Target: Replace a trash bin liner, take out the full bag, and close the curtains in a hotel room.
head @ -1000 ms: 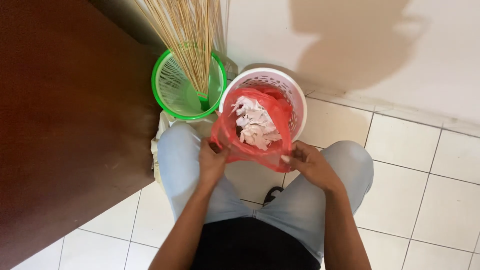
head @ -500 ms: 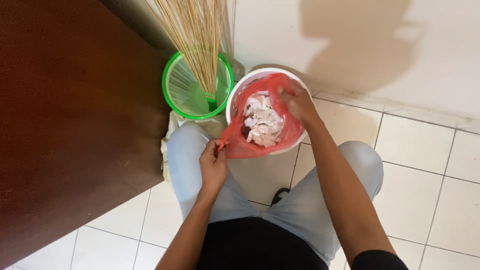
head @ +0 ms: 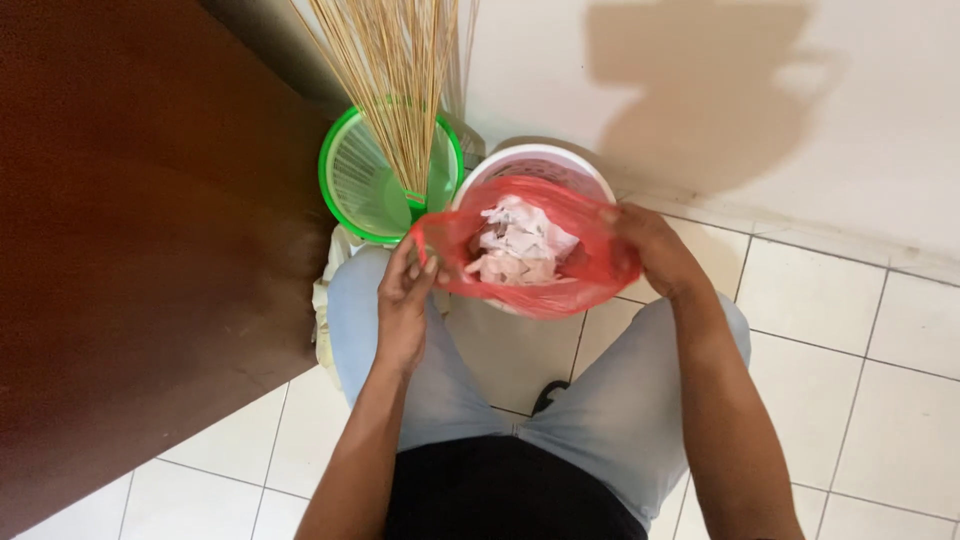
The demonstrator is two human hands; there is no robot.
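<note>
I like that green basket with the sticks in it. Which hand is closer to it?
The left hand. It grips the red bag's near edge just below the green basket. The right hand holds the bag's far side, beyond the white bin.

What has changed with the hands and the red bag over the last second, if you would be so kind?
The right hand let go of the near rim, reached to the far rim by the wall, and now grips the right rim of the red bag, spreading it wider. The left hand kept its hold on the left rim. The white basket, green basket and broom stayed put.
</note>
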